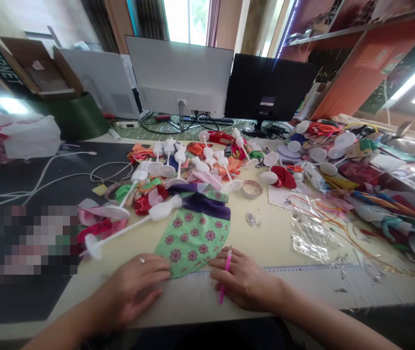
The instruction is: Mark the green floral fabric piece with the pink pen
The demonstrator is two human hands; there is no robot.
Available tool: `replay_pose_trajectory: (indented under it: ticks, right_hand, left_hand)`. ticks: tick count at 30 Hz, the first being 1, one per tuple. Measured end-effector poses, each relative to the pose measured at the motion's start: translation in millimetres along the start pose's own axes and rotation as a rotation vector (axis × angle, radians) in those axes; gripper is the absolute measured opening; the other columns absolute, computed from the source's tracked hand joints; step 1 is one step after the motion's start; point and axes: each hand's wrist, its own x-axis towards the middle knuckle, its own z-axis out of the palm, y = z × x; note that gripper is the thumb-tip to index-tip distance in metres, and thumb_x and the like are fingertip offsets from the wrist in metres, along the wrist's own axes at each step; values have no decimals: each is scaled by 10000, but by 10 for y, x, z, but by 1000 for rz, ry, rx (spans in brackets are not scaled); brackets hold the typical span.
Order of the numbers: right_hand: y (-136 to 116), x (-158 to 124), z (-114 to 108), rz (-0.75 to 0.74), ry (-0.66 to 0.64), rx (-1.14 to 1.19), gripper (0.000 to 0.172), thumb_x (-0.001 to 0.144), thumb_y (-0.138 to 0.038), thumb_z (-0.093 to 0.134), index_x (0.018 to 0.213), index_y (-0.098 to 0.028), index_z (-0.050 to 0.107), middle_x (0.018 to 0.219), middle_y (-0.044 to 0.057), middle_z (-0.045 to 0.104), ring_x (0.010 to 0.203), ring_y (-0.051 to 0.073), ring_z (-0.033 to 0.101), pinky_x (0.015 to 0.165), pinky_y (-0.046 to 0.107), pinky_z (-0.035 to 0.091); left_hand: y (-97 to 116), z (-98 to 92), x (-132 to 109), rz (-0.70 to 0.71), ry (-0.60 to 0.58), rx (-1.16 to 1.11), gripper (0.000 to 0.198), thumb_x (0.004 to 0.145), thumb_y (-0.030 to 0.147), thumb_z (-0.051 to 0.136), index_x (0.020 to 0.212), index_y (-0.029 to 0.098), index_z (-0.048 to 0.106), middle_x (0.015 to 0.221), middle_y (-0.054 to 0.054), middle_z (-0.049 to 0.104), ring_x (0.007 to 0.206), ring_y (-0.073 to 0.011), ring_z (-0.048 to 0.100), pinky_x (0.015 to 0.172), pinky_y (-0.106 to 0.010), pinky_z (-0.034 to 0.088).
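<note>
A small green doll-dress skirt (pixel 189 233) with red flowers and a purple top lies flat on the pale table. At its lower left edge, the fingertips of my left hand (pixel 138 282) rest on the cloth, stretched out and holding nothing. My right hand (pixel 244 282) lies at its lower right edge, with a pink pen-like stick (pixel 227 265) gripped between the fingers. A white miniature mannequin on a stand (pixel 165 208) lies beside the skirt at the upper left. Small shiny beads (pixel 253 218) are heaped to its right.
More white mannequins (pixel 180 154) and coloured cloth pieces crowd the table behind. A tape roll (pixel 252 189) sits by the beads. To the right are a plastic bag (pixel 309 240), a long ruler (pixel 302 269) and a fabric pile (pixel 371 175). Monitors (pixel 266 87) stand at the back.
</note>
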Motion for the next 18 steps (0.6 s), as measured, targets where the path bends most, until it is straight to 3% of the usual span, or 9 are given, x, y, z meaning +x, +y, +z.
replay_pose_trajectory:
  ticks: [7, 11, 15, 18]
  right_hand:
    - [20, -46, 4, 7, 61, 53, 199, 887, -115, 447, 1057, -180, 528, 1043, 116, 672, 973, 207, 612, 918, 437, 477]
    - [39, -68, 19, 14, 114, 65, 255, 872, -103, 462, 1109, -165, 530, 1066, 119, 666, 1015, 218, 603, 939, 454, 477]
    - [34, -55, 41, 21, 77, 27, 249, 873, -126, 480, 1109, -166, 547, 1111, 127, 658, 1076, 233, 590, 941, 448, 484]
    - [18, -34, 42, 19, 88, 16, 235, 881, -138, 480, 1104, -167, 550, 1083, 121, 669, 1040, 228, 604, 934, 449, 486]
  left_hand:
    - [80, -35, -345, -93, 31, 26, 333, 841, 115, 551, 1159, 211, 578, 1135, -75, 667, 1101, -205, 596, 931, -353, 521]
    - [150, -96, -389, -123, 72, 26, 328, 839, 99, 542, 1153, 193, 569, 1055, -82, 680, 1012, -200, 623, 872, -353, 535]
    - [167, -106, -108, -53, 97, 24, 271, 846, 147, 552, 1108, 180, 614, 1029, -89, 694, 964, -198, 643, 857, -344, 537]
    - [91, -23, 254, 0, 9, 27, 290, 871, 217, 540, 1148, 184, 621, 1151, -105, 671, 1072, -227, 620, 927, -383, 509]
